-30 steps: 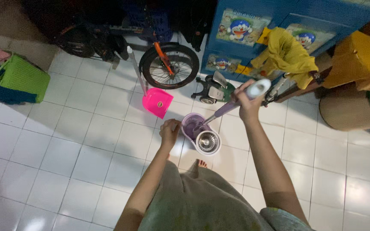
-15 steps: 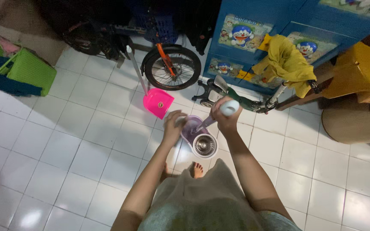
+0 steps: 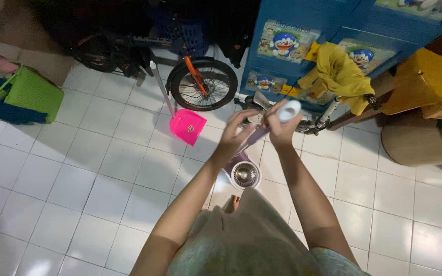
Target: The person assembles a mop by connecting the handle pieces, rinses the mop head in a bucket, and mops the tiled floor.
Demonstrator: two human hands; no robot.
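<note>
The left hand [image 3: 235,134] has risen from the bucket [image 3: 242,173] to the mop handle [image 3: 274,120] — fingers spread, barely touching. The right hand [image 3: 278,125] stays clamped near the handle's top — both hands now work the mop.

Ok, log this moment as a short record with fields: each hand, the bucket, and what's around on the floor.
right hand: gripping the top of the mop handle
left hand: raised beside the handle's shaft, contact unclear
mop bucket: purple, metal spinner basket visible, on the white tile floor
nearby: pink dustpan, bicycle wheel, green basket, blue cabinet
</note>
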